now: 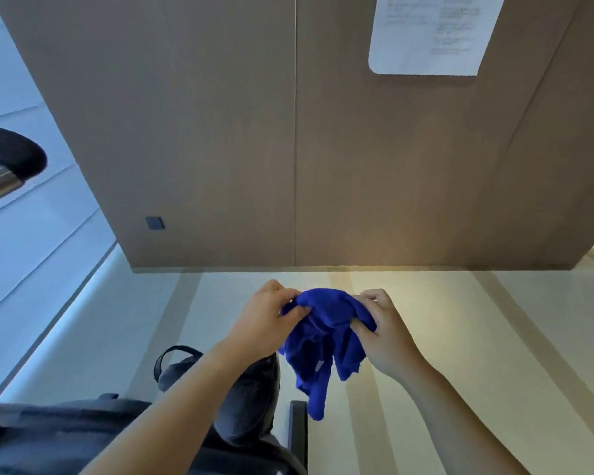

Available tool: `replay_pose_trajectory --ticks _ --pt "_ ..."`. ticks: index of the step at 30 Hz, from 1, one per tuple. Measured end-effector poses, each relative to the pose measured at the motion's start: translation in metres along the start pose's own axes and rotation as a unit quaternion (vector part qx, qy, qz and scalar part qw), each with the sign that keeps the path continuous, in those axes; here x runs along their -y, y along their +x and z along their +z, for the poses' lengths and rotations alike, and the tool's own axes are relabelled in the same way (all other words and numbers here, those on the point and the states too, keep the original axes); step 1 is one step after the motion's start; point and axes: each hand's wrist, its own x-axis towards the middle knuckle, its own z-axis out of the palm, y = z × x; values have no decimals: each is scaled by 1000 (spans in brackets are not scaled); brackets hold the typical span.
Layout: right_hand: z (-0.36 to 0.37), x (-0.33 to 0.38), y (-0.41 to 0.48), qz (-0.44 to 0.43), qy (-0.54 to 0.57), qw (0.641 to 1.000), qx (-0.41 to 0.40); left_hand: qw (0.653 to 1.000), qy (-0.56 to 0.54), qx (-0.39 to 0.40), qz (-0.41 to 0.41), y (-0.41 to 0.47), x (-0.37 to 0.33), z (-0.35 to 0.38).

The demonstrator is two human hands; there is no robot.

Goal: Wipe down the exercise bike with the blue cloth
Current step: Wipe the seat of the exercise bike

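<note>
Head view: two hands, left hand [266, 318] and right hand [384, 332], fingers gripping one blue cloth [323, 341].

Two bare forearms enter from the bottom edge, and no sleeve shows on either up to that edge. The left hand [266, 318] and the right hand [384, 332] are uncovered: no gloves. No rings, watch, bracelet or strap shows on the parts of the fingers and wrists in view. The left forearm is long and smooth, lit evenly along its top. The right forearm is partly in shadow on its outer side. Knuckles and short fingernails show faintly; finer detail is too blurred to tell.
</note>
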Motion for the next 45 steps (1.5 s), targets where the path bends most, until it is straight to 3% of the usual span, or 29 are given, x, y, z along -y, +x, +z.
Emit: replay_pose_trajectory --ticks 3,8,15,20,21,24,26,30,33,35,38,42,45 --pt "-8 -4 2 -12 8 999 30 998 -38 -24 -53 -9 -3 10" --pt "-18 -4 1 -22 28 998 51 970 -210 -26 -119 -30 -14 28" --pt "-8 -6 -12 -57 15 986 157 884 -393 -80 -238 -52 -21 48" --pt "9 -11 -17 -14 50 987 151 857 -448 -31 -253 -62 -18 39" --pt "10 -9 -18 -9 68 987 148 861 -446 -15 -242 -64 -17 37" --pt "7 -2 -20 -9 111 984 139 942 -278 15 -185 -67 -14 33" --pt "4 0 -19 -18 116 984 133 964 -213 -2 -162 -67 -16 30" --pt "2 -5 -17 18 89 984 150 956 -230 -41 -176 -65 -15 27" --pt "-4 -8 -19 52 139 971 188 951 -236 -84 -179 -63 -16 27" --pt "-8 -8 -21 34 134 970 198 949 -247 -101 -169 -61 -17 30" --pt "-15 -11 -18 -3 43 988 149 949 -262 -106 -139 -58 -18 37" --pt "-20 -16 -13 3 30 995 92 958 -242 -103 -118 -56 -12 45" --pt "-17 -19 -10 -6 29 995 95 962 -226 -99 -119 -57 -3 49"
